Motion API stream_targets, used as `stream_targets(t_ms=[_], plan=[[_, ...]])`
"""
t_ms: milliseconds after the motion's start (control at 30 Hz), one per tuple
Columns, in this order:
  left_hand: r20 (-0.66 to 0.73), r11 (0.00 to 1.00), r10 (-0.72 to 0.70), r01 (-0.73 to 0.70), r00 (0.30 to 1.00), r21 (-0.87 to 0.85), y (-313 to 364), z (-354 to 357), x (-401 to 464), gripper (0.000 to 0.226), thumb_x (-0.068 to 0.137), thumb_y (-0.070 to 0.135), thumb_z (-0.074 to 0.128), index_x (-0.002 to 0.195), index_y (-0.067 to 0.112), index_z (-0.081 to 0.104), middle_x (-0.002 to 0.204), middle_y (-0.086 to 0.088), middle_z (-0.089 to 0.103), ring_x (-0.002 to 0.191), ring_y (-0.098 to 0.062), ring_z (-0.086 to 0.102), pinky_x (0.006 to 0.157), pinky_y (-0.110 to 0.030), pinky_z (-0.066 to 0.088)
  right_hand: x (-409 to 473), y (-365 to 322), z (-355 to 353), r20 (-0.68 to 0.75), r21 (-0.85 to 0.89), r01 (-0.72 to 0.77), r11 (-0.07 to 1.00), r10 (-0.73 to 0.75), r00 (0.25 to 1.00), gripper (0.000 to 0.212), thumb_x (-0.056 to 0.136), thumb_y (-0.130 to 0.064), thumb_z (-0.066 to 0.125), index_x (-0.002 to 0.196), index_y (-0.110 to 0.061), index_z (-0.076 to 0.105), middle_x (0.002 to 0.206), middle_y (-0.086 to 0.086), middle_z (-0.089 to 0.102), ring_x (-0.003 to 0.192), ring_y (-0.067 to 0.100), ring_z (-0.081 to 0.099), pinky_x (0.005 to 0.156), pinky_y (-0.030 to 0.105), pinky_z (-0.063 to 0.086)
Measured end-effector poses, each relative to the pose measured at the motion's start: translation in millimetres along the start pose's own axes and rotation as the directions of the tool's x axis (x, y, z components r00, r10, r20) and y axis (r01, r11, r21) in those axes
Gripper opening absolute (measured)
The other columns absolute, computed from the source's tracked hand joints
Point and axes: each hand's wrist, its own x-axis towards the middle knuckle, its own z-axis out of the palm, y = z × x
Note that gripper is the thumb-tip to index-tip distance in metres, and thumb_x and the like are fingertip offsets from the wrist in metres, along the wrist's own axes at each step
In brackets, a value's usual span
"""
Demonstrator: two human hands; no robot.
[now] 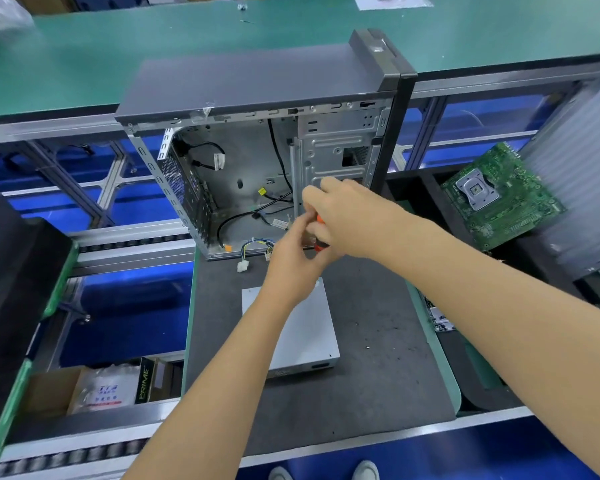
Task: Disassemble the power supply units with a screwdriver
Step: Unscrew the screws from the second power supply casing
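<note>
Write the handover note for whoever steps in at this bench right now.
Right hand: grips the orange-handled screwdriver, in front of the open case.
Left hand: fingers pinch at the screwdriver, just below the right hand; its tip is hidden.
Power supply: lies flat on the grey mat, in front of the case, under the left forearm, cover on.
Done: the case is mostly empty, loose cables inside; a motherboard lies to the right.
Left: unscrew and open the power supply.

grey mat (378, 358); green motherboard (499, 199); orange screwdriver (321, 220); silver power supply (309, 334).
</note>
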Motion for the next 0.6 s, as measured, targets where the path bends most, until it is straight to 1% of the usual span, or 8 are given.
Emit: stream_targets(t_ms=[33,100,167,233,333,400,500,600], plan=[[0.020,1.000,0.020,-0.020,1.000,-0.017,-2.5,-0.8,-3.1,0.023,0.085,0.024,0.071,0.104,0.033,0.062,0.081,0.018,0.064,0.077,-0.010,0.059,0.070,-0.030,0.050,-0.5,0.8,-0.5,0.030,0.085,0.006,0.996,-0.009,1.000,0.020,0.097,-0.029,0.050,0.113,-0.022,0.040,0.105,0.001,0.037,0.097,0.030,0.042,0.087,0.046,0.045],[-0.034,0.999,0.034,-0.035,0.999,-0.037,-4.9,-1.1,-4.5,0.026,0.086,0.018,0.062,0.095,0.042,0.062,0.075,0.020,0.063,0.064,-0.007,0.052,0.059,-0.024,0.045,-4.4,0.8,-1.6,0.090,0.235,-0.036,0.971,0.015,0.996,0.032,0.094,-0.038,0.055,0.119,-0.029,0.036,0.110,0.000,0.035,0.099,0.028,0.035,0.083,0.046,0.044],[-0.099,1.000,0.006,-0.009,0.995,-0.029,-0.5,1.0,1.3,0.024,0.078,0.018,0.067,0.094,0.036,0.061,0.081,0.025,0.063,0.065,-0.005,0.055,0.057,-0.022,0.045,-4.9,-4.8,-2.2,0.079,0.159,-0.105,0.982,0.094,0.992,0.040,0.093,-0.052,0.054,0.114,-0.022,0.036,0.100,0.004,0.037,0.095,0.032,0.041,0.072,0.043,0.042],[-0.063,1.000,0.002,-0.004,0.998,-0.021,3.6,3.0,6.0,0.025,0.075,0.022,0.076,0.094,0.030,0.061,0.086,0.027,0.062,0.074,-0.004,0.059,0.065,-0.023,0.047,0.1,-7.5,-1.3,0.025,0.000,-0.096,0.995,0.096,0.995,0.026,0.099,-0.036,0.050,0.103,-0.016,0.035,0.087,0.004,0.038,0.091,0.035,0.051,0.067,0.041,0.041],[0.012,0.997,0.046,-0.045,0.999,-0.060,-0.9,0.9,-0.5,0.019,0.084,0.027,0.068,0.098,0.039,0.063,0.090,0.012,0.068,0.085,-0.013,0.063,0.074,-0.030,0.053,-1.0,0.5,-2.2,0.054,0.127,-0.035,0.991,0.029,0.998,0.022,0.094,-0.020,0.054,0.110,-0.020,0.039,0.106,0.004,0.043,0.096,0.031,0.046,0.081,0.046,0.046],[-0.051,0.996,0.051,-0.055,0.997,-0.076,-2.7,-0.4,-1.4,0.026,0.082,0.024,0.066,0.099,0.044,0.062,0.093,0.018,0.071,0.088,-0.008,0.064,0.074,-0.026,0.051,-5.4,4.4,-2.9,0.078,0.241,-0.046,0.969,0.027,0.997,0.040,0.089,-0.039,0.064,0.113,-0.023,0.037,0.108,0.004,0.046,0.092,0.030,0.043,0.078,0.046,0.045],[-0.087,1.000,-0.012,0.012,0.996,-0.008,5.5,-0.1,6.2,0.033,0.072,0.026,0.078,0.088,0.042,0.054,0.085,0.022,0.065,0.081,-0.004,0.061,0.065,-0.021,0.047,-2.0,-0.7,-2.6,0.017,0.078,-0.101,0.992,0.100,0.995,0.043,0.092,-0.055,0.053,0.100,-0.018,0.032,0.083,0.004,0.042,0.072,0.029,0.043,0.058,0.037,0.035],[0.042,0.998,0.025,-0.022,0.999,-0.064,2.8,-5.2,4.2,0.025,0.082,0.023,0.073,0.093,0.042,0.061,0.079,0.022,0.065,0.077,-0.002,0.059,0.068,-0.016,0.046,3.1,-0.4,-2.3,0.029,0.055,-0.010,0.998,0.009,1.000,0.025,0.098,-0.034,0.051,0.111,-0.019,0.036,0.104,0.005,0.050,0.091,0.031,0.048,0.072,0.041,0.041]])
